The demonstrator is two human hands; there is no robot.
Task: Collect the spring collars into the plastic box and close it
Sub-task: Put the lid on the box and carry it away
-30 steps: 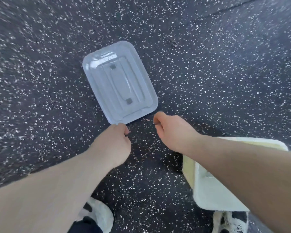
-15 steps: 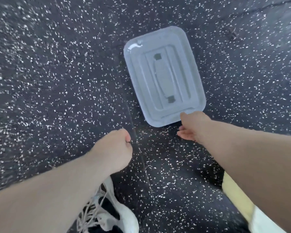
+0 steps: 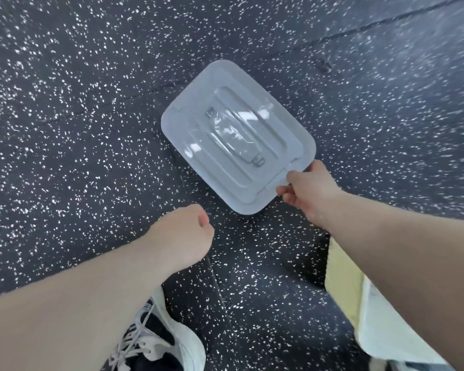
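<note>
A translucent pale-blue box lid (image 3: 236, 137) with a clear handle in its middle is tilted up off the dark speckled floor. My right hand (image 3: 310, 190) pinches its near right edge, thumb on top. My left hand (image 3: 182, 234) hangs in a loose fist just left of the lid's near corner and holds nothing that I can see. The plastic box (image 3: 370, 311), white with a pale yellow wall, shows at the lower right, mostly hidden under my right forearm. No spring collars are visible.
The floor is black rubber with white flecks and tile seams (image 3: 214, 277). A white and black laced shoe (image 3: 156, 341) stands at the bottom centre, under my left forearm.
My right hand has closed on the lid's near edge and raised it off the floor, turning it. The left hand stays fisted. The view has swung, so the box shows at lower right again.
</note>
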